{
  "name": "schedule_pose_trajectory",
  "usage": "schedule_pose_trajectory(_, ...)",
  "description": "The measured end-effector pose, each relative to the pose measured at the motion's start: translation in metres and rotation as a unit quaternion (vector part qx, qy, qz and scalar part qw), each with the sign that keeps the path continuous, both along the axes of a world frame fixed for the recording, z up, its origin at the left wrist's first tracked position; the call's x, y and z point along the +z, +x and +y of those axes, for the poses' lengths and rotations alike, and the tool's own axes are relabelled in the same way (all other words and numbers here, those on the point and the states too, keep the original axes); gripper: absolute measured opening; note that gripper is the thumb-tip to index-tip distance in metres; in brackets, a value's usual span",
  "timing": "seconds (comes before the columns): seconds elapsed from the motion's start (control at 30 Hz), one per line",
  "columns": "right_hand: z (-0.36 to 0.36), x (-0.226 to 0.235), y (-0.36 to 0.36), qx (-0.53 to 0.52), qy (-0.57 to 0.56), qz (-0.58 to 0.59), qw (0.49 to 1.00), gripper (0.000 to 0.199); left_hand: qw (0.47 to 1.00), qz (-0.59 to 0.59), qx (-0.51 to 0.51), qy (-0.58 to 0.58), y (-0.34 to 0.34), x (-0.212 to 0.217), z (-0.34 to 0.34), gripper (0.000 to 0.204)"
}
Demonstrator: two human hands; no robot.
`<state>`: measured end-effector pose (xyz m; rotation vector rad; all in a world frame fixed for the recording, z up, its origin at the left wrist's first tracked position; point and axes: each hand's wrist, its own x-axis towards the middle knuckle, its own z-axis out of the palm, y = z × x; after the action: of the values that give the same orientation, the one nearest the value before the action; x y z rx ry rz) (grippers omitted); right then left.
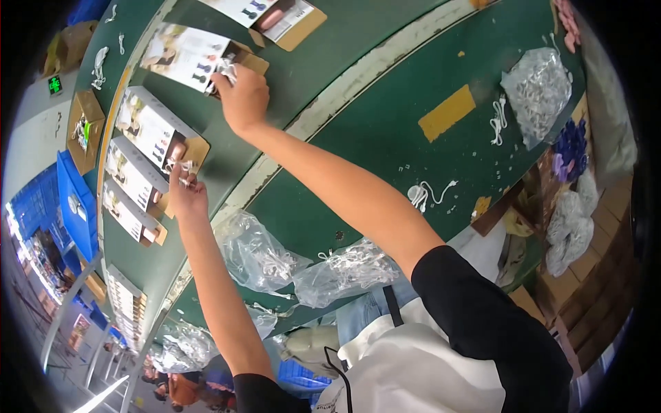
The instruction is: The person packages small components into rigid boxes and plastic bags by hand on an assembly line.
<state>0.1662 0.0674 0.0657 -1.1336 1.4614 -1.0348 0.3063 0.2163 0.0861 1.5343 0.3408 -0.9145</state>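
Note:
My right hand [244,100] is closed on a bundled white cable [226,69] at the open end of a printed white box [182,55]. Lower and to the left, my left hand [188,197] pinches another white cable [180,166] at the mouth of a second printed box [146,124]. A pink rounded item [177,151] shows inside that mouth, beside an open cardboard flap [196,153]. Just nearer lie two similar boxes, one [129,172] behind my left fingers. At the top, one more open box [292,24] holds a pink item.
Clear bags of white cables [344,272] lie along the near table edge, another bag [538,93] at far right. Loose cables [428,196] rest on the green table [344,172]. A pale worn rail [358,72] borders the strip with the boxes. A blue bin [76,203] stands left.

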Motion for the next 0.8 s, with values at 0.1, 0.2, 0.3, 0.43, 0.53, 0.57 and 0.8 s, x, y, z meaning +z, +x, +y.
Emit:
schedule_pose_trajectory(0.1,-0.006,-0.001,0.008,0.006,0.016,-0.078,0.997,0.022,0.995,0.073,0.065,-0.011,0.006,-0.002,-0.015,0.014)
schedule_pose_trajectory(0.2,-0.008,0.007,0.005,0.013,-0.006,-0.046,0.999,0.021,0.968,0.195,0.147,-0.053,0.013,-0.008,-0.025,0.018)
schedule_pose_trajectory(0.3,-0.011,0.017,0.003,0.037,-0.031,-0.028,0.998,0.021,0.909,0.303,0.246,-0.148,0.019,-0.010,-0.038,0.020)
schedule_pose_trajectory(0.43,-0.020,0.022,-0.006,0.094,-0.073,0.066,0.991,0.022,0.893,0.239,0.267,-0.273,-0.002,-0.011,-0.046,0.021)
schedule_pose_trajectory(0.53,-0.017,0.023,-0.008,0.146,-0.106,0.124,0.976,0.023,0.881,0.208,0.253,-0.341,-0.021,0.006,-0.039,0.025)
schedule_pose_trajectory(0.57,-0.012,0.020,-0.005,0.100,-0.160,0.120,0.975,0.025,0.897,0.187,0.255,-0.309,-0.023,0.013,-0.030,0.024)
schedule_pose_trajectory(0.8,0.044,0.064,-0.015,0.195,-0.123,0.110,0.967,0.022,0.981,-0.116,0.092,-0.127,0.026,0.046,0.128,0.027)
